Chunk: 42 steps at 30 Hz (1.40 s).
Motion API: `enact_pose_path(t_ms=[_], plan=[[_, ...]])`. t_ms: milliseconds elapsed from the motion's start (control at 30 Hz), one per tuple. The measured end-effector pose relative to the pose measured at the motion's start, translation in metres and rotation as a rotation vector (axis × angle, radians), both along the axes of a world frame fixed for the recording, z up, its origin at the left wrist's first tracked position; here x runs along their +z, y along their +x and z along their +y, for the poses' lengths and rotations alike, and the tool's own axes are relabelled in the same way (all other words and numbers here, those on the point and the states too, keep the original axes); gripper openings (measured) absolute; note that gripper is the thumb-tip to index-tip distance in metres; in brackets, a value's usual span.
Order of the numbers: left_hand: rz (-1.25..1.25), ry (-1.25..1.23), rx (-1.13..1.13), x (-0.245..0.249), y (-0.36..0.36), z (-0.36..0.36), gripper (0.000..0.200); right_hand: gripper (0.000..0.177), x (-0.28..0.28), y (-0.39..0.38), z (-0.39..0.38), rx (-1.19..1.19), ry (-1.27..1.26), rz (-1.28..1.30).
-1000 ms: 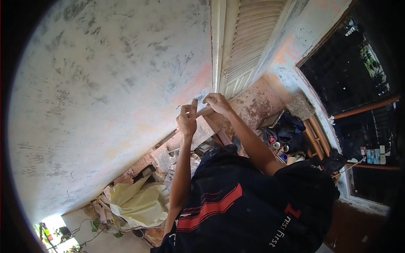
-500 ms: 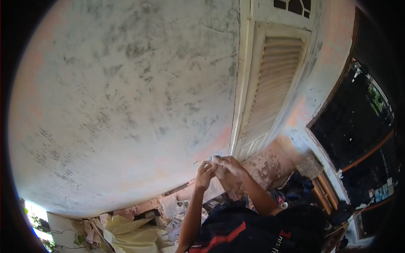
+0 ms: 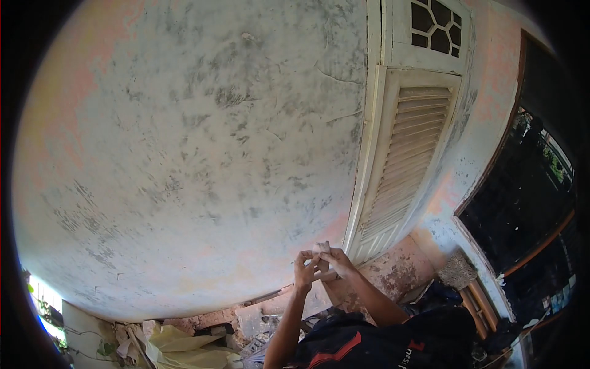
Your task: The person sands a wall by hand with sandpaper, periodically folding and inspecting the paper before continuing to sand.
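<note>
Both of my hands are raised together in front of my chest, close before the wall. My left hand [image 3: 305, 269] pinches one side of a small pale, folded paper-like piece [image 3: 322, 247]. On its other side, the fingers of my right hand [image 3: 339, 262] are closed on the same piece. The piece's top edge stands up above my fingertips, and its lower part shows between the hands. Its exact kind is too small to make out.
A patchy white wall [image 3: 203, 160] with grey smears fills the left. Right of it stands a louvered door [image 3: 412, 147], then a dark window [image 3: 522, 190]. Yellowish sheeting [image 3: 184, 347] and rubble lie at the wall's foot. Wooden pieces [image 3: 478, 307] lean at lower right.
The view has tilted up, so the wall, door and my hands sit lower in it. My fingers have shifted on the paper-like piece, and more of its top shows now.
</note>
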<state>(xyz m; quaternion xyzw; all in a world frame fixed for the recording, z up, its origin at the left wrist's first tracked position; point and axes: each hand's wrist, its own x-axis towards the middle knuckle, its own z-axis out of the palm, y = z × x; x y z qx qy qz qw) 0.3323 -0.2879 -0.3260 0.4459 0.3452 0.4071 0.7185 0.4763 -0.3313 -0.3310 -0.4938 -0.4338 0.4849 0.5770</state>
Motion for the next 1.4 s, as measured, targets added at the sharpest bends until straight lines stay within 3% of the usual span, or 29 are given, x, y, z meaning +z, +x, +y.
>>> enact_pose_path(t_ms=[100,200,233,267,300,400,467,567,633,733,800,867,900,967,1033,1100,1167,1300,1367,1400], plan=[[0.038,0.033,0.037,0.006,0.002,0.012,0.021,0.024,0.001,0.012,0.015,0.025,0.157,-0.095],[0.039,0.125,0.048,0.011,0.000,0.023,0.030,0.022,0.044,0.039,0.034,0.008,0.075,-0.365],[0.141,0.269,0.122,0.018,-0.003,0.029,0.035,0.020,0.083,0.035,0.039,-0.139,0.224,-0.185],[0.244,0.411,0.196,0.026,-0.007,0.034,0.040,0.021,0.092,0.062,0.062,-0.295,0.484,-0.580],[0.294,0.545,0.290,0.040,-0.010,0.040,0.041,0.022,0.131,0.078,0.075,-0.410,0.590,-0.718],[0.511,1.065,0.552,0.101,-0.028,0.068,0.046,0.013,0.256,0.097,0.102,-0.763,0.857,-1.040],[0.730,1.348,0.718,0.154,-0.036,0.092,0.056,0.014,0.317,0.101,0.135,-0.928,1.094,-1.114],[0.888,1.523,0.867,0.229,-0.050,0.133,0.069,0.023,0.365,0.101,0.177,-0.870,1.194,-1.290],[0.955,1.568,0.924,0.257,-0.062,0.161,0.072,0.030,0.371,0.094,0.197,-0.896,1.270,-1.607],[1.082,1.531,0.970,0.269,-0.084,0.185,0.076,0.031,0.325,0.070,0.196,-0.881,1.272,-1.628],[1.253,1.465,0.887,0.265,-0.095,0.193,0.080,0.027,0.273,0.057,0.182,-0.679,1.185,-2.086],[1.272,1.466,0.846,0.260,-0.102,0.187,0.081,0.021,0.243,0.047,0.154,-0.036,0.721,-1.957],[1.290,1.467,0.807,0.259,-0.105,0.184,0.082,0.021,0.241,0.051,0.152,-0.041,0.731,-1.962],[1.278,1.451,0.794,0.257,-0.106,0.181,0.083,0.019,0.245,0.054,0.144,0.079,0.402,-1.903],[1.265,1.439,0.781,0.258,-0.101,0.180,0.084,0.021,0.278,0.060,0.139,-0.259,0.769,-1.578],[1.205,1.424,0.817,0.256,-0.095,0.179,0.087,0.022,0.320,0.063,0.151,-0.625,0.998,-1.408],[1.209,1.411,0.811,0.257,-0.091,0.176,0.088,0.021,0.357,0.060,0.159,-1.013,1.102,-1.490],[1.205,1.373,0.783,0.258,-0.089,0.167,0.087,0.025,0.337,0.040,0.199,-1.079,0.939,-1.704],[1.162,1.371,0.762,0.250,-0.094,0.165,0.082,0.023,0.300,0.008,0.179,-0.869,0.580,-2.169],[1.110,1.366,0.746,0.246,-0.095,0.162,0.078,0.021,0.276,0.006,0.174,-0.505,0.459,-2.105]])
